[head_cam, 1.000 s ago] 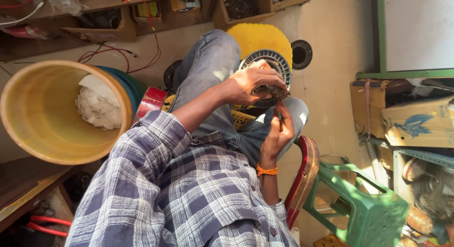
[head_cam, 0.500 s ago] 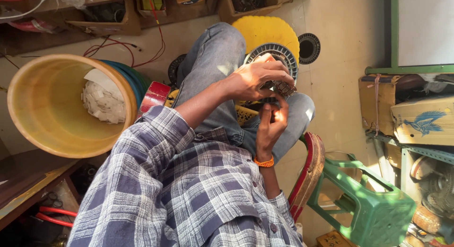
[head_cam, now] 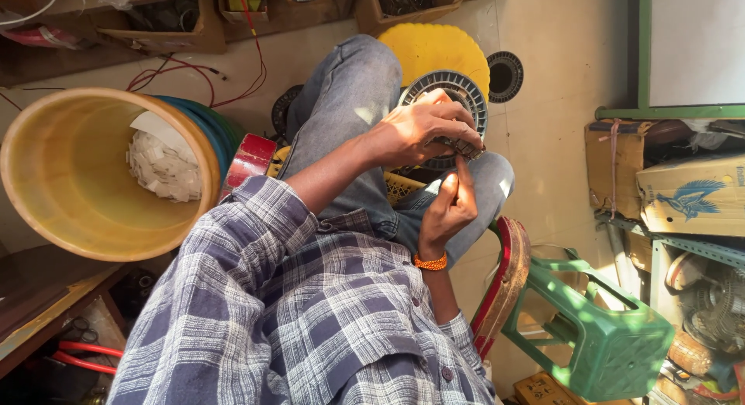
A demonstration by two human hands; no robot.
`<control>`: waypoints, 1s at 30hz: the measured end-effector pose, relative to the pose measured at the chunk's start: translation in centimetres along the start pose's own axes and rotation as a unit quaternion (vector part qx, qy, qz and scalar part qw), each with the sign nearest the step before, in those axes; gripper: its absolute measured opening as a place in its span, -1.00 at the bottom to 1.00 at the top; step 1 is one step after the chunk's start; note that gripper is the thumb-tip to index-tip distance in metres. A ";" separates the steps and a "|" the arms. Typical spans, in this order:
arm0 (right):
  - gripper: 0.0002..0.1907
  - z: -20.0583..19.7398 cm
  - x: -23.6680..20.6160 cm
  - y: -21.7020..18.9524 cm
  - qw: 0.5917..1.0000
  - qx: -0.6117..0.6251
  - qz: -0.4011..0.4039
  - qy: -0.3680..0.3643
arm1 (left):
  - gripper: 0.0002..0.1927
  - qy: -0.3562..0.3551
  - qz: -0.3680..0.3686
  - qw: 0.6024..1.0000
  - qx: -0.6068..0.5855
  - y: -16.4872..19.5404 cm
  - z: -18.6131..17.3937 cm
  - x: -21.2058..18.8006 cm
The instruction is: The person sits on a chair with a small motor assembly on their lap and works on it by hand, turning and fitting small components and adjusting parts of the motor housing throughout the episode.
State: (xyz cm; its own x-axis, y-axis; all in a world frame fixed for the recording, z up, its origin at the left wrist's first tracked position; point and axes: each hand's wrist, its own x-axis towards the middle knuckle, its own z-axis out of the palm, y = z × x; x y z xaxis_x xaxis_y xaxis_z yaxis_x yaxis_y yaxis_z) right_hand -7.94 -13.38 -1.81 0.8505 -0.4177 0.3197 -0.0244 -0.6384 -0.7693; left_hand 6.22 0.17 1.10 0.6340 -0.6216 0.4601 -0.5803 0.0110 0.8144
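The floor (head_cam: pixel 559 157) is pale, smooth and partly in bright sunlight. On it stands a large yellow plastic bucket (head_cam: pixel 70 180), with white crumpled scraps (head_cam: pixel 163 168) inside, and just behind it a blue-green tub (head_cam: pixel 211 126) touches it. A green plastic stool (head_cam: pixel 597 335) stands on the floor near a red-rimmed stool (head_cam: pixel 504 285). A round yellow cover (head_cam: pixel 431 48) lies flat on the floor, and beside it a small black ribbed disc (head_cam: pixel 505 75). Red wires (head_cam: pixel 182 71) run across the floor toward wooden boxes (head_cam: pixel 163 25) along the edge. Cardboard cartons (head_cam: pixel 687 192) rest on a metal shelf (head_cam: pixel 698 246) at one side.
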 end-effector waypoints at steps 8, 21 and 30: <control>-0.61 0.6 0.0 -0.1 0.997 0.045 0.046 -0.032 | -0.49 -0.008 0.017 0.998 0.060 -0.2 -0.1 0.1; -0.73 -1.5 -0.9 -1.1 0.996 0.004 0.032 -0.078 | -0.38 0.039 0.071 0.945 0.316 0.7 2.2 -2.8; -0.76 -4.6 -1.9 -1.7 0.991 -0.091 -0.029 -0.092 | -0.71 0.048 0.174 0.930 0.321 -1.4 3.0 -5.7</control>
State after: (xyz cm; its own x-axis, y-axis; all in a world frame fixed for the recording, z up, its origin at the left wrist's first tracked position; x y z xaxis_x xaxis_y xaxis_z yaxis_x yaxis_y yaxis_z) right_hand -11.94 -14.46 1.43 0.9345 -0.2618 0.2413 -0.0520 -0.7708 -0.6349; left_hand 1.90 1.31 -3.77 0.3754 -0.5943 0.7112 -0.9249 -0.2905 0.2454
